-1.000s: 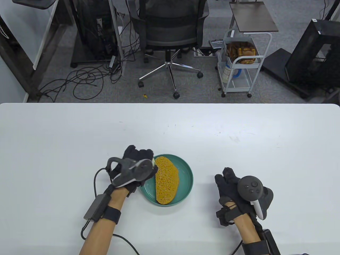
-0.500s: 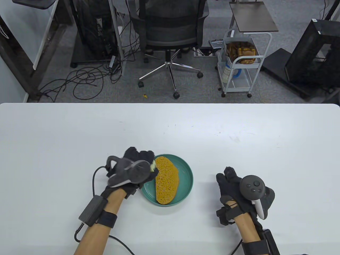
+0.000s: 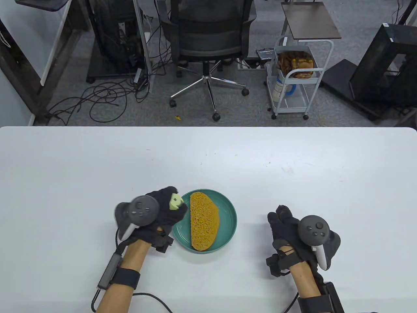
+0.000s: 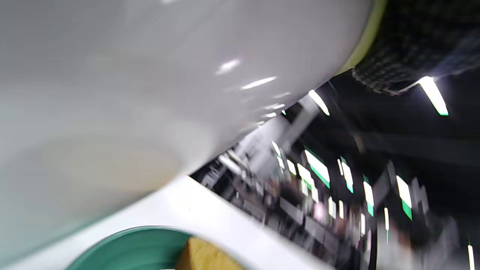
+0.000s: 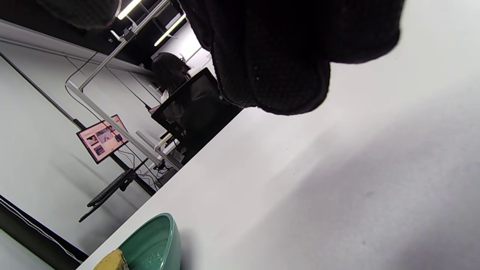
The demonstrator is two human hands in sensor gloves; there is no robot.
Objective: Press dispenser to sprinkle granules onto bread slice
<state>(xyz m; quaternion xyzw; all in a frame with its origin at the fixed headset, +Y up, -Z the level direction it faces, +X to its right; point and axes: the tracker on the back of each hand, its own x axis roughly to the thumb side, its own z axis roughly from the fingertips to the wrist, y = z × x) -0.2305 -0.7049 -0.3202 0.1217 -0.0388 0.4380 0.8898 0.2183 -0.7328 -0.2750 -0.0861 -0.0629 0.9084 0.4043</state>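
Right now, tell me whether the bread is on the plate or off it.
On it: the bread lies flat inside the green plate.

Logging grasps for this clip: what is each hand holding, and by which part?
Left hand grips the dispenser around its body, top end showing; right hand holds nothing.

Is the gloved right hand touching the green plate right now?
Apart. In the table view the right hand rests on the white table, with bare tabletop between it and the green plate.
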